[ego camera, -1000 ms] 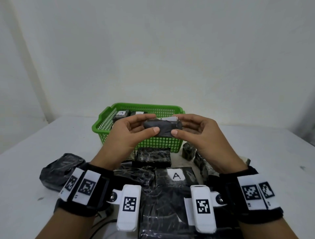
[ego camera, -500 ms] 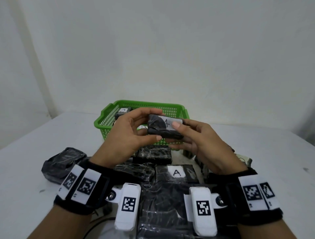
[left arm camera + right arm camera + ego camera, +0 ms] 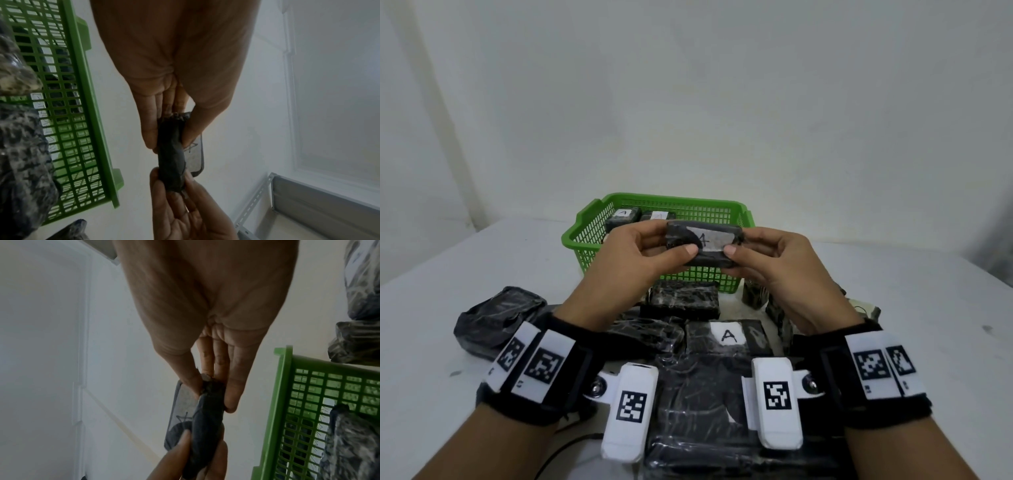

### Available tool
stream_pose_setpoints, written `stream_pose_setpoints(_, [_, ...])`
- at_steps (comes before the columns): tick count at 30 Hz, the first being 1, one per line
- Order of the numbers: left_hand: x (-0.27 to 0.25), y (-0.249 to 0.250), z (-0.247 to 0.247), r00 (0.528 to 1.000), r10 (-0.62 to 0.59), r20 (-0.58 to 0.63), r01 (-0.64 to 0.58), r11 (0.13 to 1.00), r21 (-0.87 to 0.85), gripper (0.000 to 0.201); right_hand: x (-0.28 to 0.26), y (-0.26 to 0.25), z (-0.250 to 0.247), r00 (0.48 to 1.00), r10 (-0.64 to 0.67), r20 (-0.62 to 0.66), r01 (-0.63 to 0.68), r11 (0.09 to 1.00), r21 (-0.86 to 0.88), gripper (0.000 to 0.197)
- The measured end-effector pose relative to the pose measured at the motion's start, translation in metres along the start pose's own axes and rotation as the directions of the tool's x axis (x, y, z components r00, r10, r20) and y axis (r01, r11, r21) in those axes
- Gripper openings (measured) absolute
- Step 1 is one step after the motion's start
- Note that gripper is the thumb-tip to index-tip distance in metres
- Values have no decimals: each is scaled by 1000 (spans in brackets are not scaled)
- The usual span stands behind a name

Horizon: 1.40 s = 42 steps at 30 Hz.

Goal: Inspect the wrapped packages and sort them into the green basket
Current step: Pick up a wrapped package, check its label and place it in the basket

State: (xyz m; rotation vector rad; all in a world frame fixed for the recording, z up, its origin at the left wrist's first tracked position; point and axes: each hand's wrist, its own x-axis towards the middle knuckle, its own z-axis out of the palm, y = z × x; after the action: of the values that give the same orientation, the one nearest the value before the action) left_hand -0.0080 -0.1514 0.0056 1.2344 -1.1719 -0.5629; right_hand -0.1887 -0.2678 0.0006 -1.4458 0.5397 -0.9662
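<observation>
Both hands, the left hand (image 3: 635,262) and right hand (image 3: 774,270), pinch one black-wrapped package (image 3: 703,247), label apparently "A", above the green basket (image 3: 589,236), which holds at least two labelled packages (image 3: 624,217), while several wrapped packages (image 3: 681,301) wait on the table (image 3: 911,291).

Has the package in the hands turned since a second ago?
Yes. The held package has rotated in front of the green basket, so its white label faces the head camera; before, only dark wrap showed.

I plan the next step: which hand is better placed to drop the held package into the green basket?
Probably left: both the left hand and right hand pinch the package, but the green basket extends further to the left.
</observation>
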Motion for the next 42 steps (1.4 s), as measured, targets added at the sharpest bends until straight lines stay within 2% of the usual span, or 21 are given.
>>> stream_pose_setpoints(3, [0,-1,-1,1000,16,-22,-16,1000,19,32,-1,1,2,999,-9,33,9,1000,3,34])
stream_pose_setpoints(5, [-1,0,0,1000,22,11,-22,1000,15,34,-2,2,4,998,-46,41,47,998,-29,35])
stream_pose_setpoints(9, [-1,-1,0,998,59,-8,-59,998,17,32,-2,2,3,996,-76,42,80,993,-83,35])
stream_pose_setpoints(11, [0,-2,-1,995,98,-21,-98,994,41,33,-2,2,2,996,-57,74,64,993,-97,42])
stream_pose_setpoints(14, [2,-4,-2,988,151,-25,-149,986,72,35,-1,3,4,992,2,126,0,1000,-19,60])
stream_pose_setpoints(15, [2,-4,-2,986,164,-23,-162,984,79,36,-1,2,5,992,10,129,-11,1000,11,60])
stream_pose_setpoints(17, [1,-4,-2,986,170,3,-169,982,83,39,-1,2,7,993,-3,116,-3,999,47,48])
stream_pose_setpoints(20, [-1,-2,-3,990,94,101,-99,994,45,49,0,3,3,997,-47,54,47,999,6,35])
stream_pose_setpoints(22, [-3,0,-1,993,48,104,-51,998,27,51,1,3,1,997,-72,30,73,997,-36,36])
stream_pose_setpoints(26, [-1,-1,1,998,48,33,-49,998,26,38,-3,1,5,996,-70,48,74,994,-84,38])
stream_pose_setpoints(30, [-2,0,1,996,42,74,-44,999,24,41,-3,-1,5,995,-96,15,97,988,-117,37])
stream_pose_setpoints(34, [-1,-1,-1,999,35,29,-35,999,-6,37,-3,0,4,996,-73,45,78,990,-120,43])
stream_pose_setpoints(37, [-2,0,-3,998,18,63,-16,999,-33,47,-2,1,2,995,-88,41,92,988,-125,45])
stream_pose_setpoints(42, [0,-2,-3,997,69,39,-67,997,-44,46,-1,2,1,993,-97,65,106,985,-139,53])
